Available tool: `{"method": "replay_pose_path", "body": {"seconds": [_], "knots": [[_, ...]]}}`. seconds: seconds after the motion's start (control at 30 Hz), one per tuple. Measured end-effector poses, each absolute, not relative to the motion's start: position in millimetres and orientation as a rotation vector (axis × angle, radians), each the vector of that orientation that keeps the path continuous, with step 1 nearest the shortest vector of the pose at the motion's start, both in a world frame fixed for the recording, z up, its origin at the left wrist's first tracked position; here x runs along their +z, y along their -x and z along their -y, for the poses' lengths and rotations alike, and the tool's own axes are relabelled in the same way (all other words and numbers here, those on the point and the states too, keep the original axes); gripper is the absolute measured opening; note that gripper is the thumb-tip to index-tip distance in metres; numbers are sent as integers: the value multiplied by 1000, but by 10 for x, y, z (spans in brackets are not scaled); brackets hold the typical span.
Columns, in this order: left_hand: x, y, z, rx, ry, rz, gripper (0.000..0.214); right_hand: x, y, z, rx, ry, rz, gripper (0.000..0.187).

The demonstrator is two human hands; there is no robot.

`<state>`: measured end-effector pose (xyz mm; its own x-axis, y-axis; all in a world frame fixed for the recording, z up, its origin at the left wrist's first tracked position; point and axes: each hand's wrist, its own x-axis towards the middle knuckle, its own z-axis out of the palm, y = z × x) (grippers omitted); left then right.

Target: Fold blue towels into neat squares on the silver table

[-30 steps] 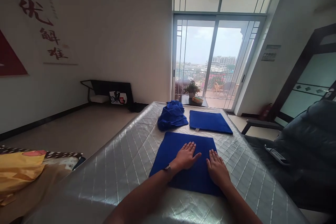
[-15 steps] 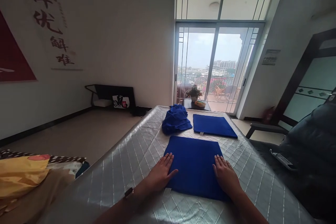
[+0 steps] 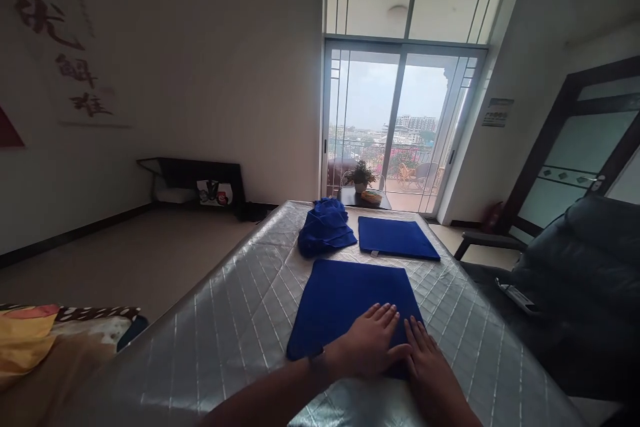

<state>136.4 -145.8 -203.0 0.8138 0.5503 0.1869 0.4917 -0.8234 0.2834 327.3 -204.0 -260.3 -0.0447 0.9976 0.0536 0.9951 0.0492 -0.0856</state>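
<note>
A folded blue towel [image 3: 345, 297] lies flat on the silver quilted mattress [image 3: 240, 320] in front of me. My left hand [image 3: 373, 347] rests flat on the towel's near right part, fingers stretched out. My right hand [image 3: 425, 360] lies flat beside it at the towel's near right corner, fingers together and extended. The two hands almost touch. Neither holds anything. Farther back lie a second folded blue towel [image 3: 395, 238] and a crumpled heap of blue cloth [image 3: 325, 228].
A dark armchair [image 3: 575, 267] with a remote [image 3: 517, 295] on its arm stands right of the mattress. Yellow patterned bedding [image 3: 30, 340] lies at the left. Glass balcony doors [image 3: 395, 127] and a small table with a plant [image 3: 361, 180] are beyond the mattress.
My left hand has slid from the towel's left edge across to its right side, close to my right hand. The right hand has hardly moved.
</note>
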Motion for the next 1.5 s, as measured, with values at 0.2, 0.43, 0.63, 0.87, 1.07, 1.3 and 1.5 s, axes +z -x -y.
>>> {"method": "replay_pose_path", "body": {"seconds": [0.2,0.43,0.63,0.87,1.07,1.3,1.5], "knots": [[-2268,-1499,1494,418,-2742,-776,75,-2539,-3241,2113,3,2126,2197,60],[-2325,-569,1478,260,-2686,-1107,71,-2490,-3175,2138,47,2202,2106,64],[-2430,9,1634,206,-2617,-1397,72,-2535,-3213,2119,62,2193,2115,65],[-2373,-21,1747,210,-2629,-1436,77,-2573,-3276,2112,34,2162,2131,67],[-2424,-15,1741,291,-2648,-1427,76,-2493,-3304,2092,27,2191,2220,68],[-2425,17,1763,368,-2664,-1374,73,-2184,-3298,1664,-30,2214,2268,68],[-2384,17,1793,321,-2680,-1368,69,-2332,-3267,1367,-33,2268,2163,66]]}}
